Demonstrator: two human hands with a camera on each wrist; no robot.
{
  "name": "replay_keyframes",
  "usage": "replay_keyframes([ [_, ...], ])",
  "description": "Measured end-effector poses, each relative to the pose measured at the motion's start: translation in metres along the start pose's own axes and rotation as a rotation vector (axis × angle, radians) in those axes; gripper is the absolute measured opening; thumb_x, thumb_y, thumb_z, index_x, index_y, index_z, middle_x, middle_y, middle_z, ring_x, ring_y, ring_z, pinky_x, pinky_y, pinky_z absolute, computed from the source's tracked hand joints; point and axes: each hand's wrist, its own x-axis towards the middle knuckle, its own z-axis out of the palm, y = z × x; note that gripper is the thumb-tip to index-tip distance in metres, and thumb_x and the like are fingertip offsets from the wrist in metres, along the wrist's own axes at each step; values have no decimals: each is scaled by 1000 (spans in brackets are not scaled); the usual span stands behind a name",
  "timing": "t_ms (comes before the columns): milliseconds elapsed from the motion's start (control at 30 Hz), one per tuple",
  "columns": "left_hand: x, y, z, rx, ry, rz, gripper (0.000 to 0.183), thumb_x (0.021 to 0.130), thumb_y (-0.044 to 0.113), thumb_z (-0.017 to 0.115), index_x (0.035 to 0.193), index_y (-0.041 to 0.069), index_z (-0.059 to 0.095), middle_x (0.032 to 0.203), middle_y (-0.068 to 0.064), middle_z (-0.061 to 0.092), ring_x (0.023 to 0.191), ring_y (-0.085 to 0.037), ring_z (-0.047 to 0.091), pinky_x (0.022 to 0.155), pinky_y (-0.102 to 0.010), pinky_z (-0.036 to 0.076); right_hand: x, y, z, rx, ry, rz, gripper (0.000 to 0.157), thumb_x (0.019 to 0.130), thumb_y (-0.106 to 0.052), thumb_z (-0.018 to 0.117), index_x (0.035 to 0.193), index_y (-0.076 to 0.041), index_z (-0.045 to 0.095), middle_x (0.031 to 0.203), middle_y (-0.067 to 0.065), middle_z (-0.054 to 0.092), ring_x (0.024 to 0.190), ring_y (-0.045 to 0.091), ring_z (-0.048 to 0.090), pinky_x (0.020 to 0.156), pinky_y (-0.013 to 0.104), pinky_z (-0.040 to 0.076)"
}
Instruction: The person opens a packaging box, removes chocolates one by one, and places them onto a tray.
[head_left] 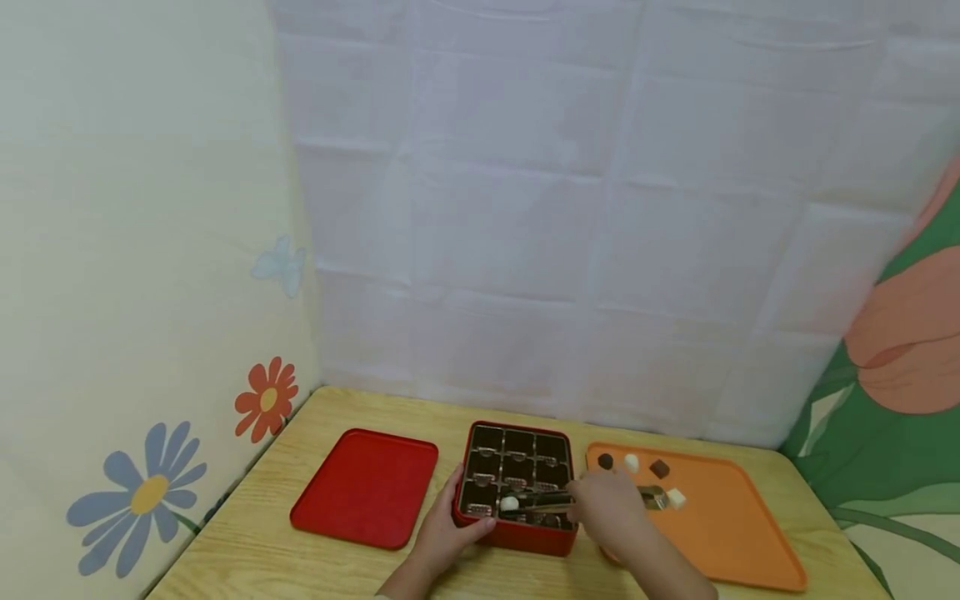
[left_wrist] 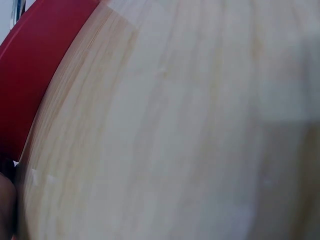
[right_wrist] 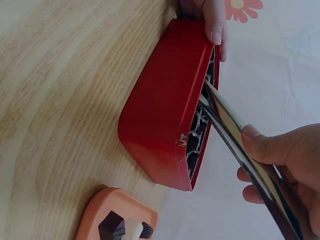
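Observation:
My left hand [head_left: 442, 533] grips the left side of a red tin box [head_left: 525, 540], its thumb at the front rim. A dark insert divided into several compartments fills the box. In my right hand [head_left: 611, 510] is a pair of metal tongs [right_wrist: 240, 155], held over the box with the tips dipping inside. A small white round candy [head_left: 509, 503] lies at the tongs' tips in the front row; whether they pinch it I cannot tell. The left wrist view shows mostly tabletop and a piece of the box's red wall [left_wrist: 37, 65].
Right of the box, an orange tray [head_left: 720, 533] carries a dark round candy [head_left: 605, 461], a white round one [head_left: 632, 462], a brown square one [head_left: 660, 469] and a white square one [head_left: 677, 498]. A red lid [head_left: 367, 487] lies on the wooden table to the left.

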Motion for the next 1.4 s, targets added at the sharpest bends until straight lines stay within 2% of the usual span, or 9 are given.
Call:
replay_keyframes([
  [133,0,0,0,-11,-1,8,102,76,36,84,156,13,25,152,-25,37,137,-47,39,103,-63,39,-5,6,5,39,26,-2,25,74,-31,82,95,-18,77,76,-6,69,65,13,59,74,40,51],
  [233,0,-1,1,-16,2,11,103,76,37,84,156,13,25,152,-24,38,136,-46,39,103,-63,39,-8,10,9,69,50,-4,25,73,-31,82,94,-18,77,77,-5,70,68,14,62,79,49,53],
  [367,0,-2,1,-12,3,11,104,75,38,84,156,13,25,152,-24,39,136,-46,40,103,-63,39,-14,12,11,105,58,22,25,73,-30,82,95,-19,77,80,-5,71,67,12,59,61,34,42],
  [500,1,-1,0,-13,2,1,104,76,38,84,156,13,24,152,-24,38,136,-46,39,103,-63,39,-17,14,10,140,44,59,28,74,-30,81,101,-21,77,85,-4,71,66,11,57,59,30,31],
  [633,0,-1,-1,-2,3,4,103,75,36,85,156,12,25,151,-25,39,136,-47,40,103,-63,39,-21,16,10,148,56,69,30,75,-33,80,102,-21,77,85,-4,72,66,11,58,60,31,33],
  [767,0,-2,0,5,2,2,103,75,36,85,156,12,26,150,-26,40,136,-47,39,103,-63,38,-27,19,14,136,132,54,29,72,-34,81,98,-21,77,80,-6,72,62,7,57,58,29,35],
  [967,1,-1,0,1,4,-7,103,75,37,85,156,13,26,151,-25,39,136,-47,39,103,-64,39,-33,27,18,207,158,98,31,73,-32,81,101,-21,77,83,-5,73,67,7,62,62,31,48],
  [1200,2,0,0,0,5,-20,104,75,39,84,156,13,25,152,-24,38,137,-47,38,103,-64,38,-43,37,20,206,219,147,33,72,-32,82,103,-20,78,83,-5,73,62,6,60,54,24,46],
  [1400,2,-1,1,-13,7,-22,104,75,38,85,156,13,25,153,-24,38,137,-47,37,104,-64,37,-52,49,22,262,192,222,34,75,-30,80,107,-17,76,78,-6,70,58,7,55,53,27,43],
])
